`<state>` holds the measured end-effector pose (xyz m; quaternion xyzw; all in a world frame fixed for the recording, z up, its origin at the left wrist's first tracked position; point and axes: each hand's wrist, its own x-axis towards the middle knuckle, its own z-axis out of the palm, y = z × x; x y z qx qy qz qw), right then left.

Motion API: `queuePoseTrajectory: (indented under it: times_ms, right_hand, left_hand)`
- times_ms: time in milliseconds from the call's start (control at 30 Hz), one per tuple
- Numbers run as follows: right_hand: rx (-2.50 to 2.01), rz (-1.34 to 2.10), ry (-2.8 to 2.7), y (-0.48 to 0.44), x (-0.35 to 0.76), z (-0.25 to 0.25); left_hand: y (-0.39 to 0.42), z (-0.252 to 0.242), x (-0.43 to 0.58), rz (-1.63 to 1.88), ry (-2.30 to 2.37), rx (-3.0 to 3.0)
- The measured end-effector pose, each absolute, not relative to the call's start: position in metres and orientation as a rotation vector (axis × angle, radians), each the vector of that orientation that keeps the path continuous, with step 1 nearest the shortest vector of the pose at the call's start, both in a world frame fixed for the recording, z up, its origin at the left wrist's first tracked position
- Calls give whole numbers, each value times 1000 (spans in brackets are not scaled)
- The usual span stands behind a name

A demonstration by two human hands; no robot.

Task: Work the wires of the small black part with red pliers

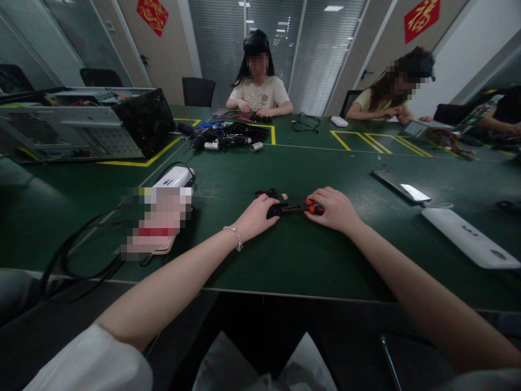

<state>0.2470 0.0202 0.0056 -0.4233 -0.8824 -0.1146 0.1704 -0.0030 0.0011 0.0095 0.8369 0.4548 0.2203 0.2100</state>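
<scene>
My left hand (257, 216) is closed on a small black part (275, 210), its exact kind too dark to make out. In my right hand (334, 209) is a pair of pliers with red-and-black handles (312, 207), fingers wrapped round the grips. Their dark metal jaws point left and meet the black part. Just beyond my left hand another black piece (265, 193) lies on the green table (252, 266), beside a small pale scrap (284, 196).
A pink phone (165, 217), a white power bank (174, 176) and looped black cable lie left. An opened computer case (89, 125) stands behind them. Black parts and cables (220, 136) are heaped ahead. A white device (470, 237) lies right. Co-workers sit across the table.
</scene>
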Motion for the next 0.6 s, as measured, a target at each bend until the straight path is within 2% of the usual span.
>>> queuePoseTrajectory:
  times_ms: [600]
  right_hand:
    - [-1197, -370, -2512, 21, 246, 4]
  left_hand:
    - [1, 8, -3, 618, 1257, 2328]
